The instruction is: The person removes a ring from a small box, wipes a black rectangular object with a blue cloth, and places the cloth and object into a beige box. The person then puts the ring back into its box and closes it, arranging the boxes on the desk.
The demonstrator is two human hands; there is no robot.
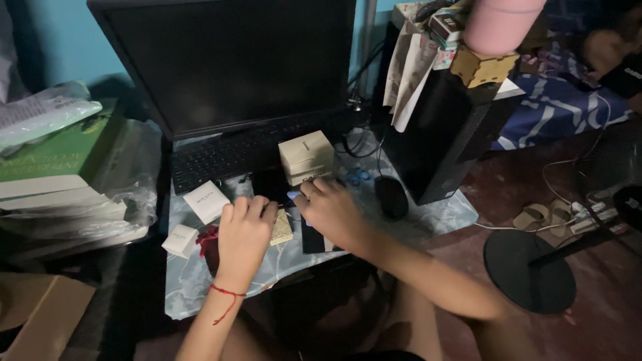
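While the left hand (244, 230) rests knuckles-up, fingers curled, grip hidden, the right hand (331, 212) is nearer the cream box (307, 157), fingertips pinching something small just below it.

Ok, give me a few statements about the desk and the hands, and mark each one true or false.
1. The monitor screen is dark. True.
2. The left hand has a red string around its wrist. True.
3. The cream box stands on the floor by the sandals. False: it stands on the desk, next to the keyboard.
4. The right hand holds the computer mouse. False: the black mouse lies untouched to the right of that hand.
5. A pink cylinder sits above the black computer tower. True.
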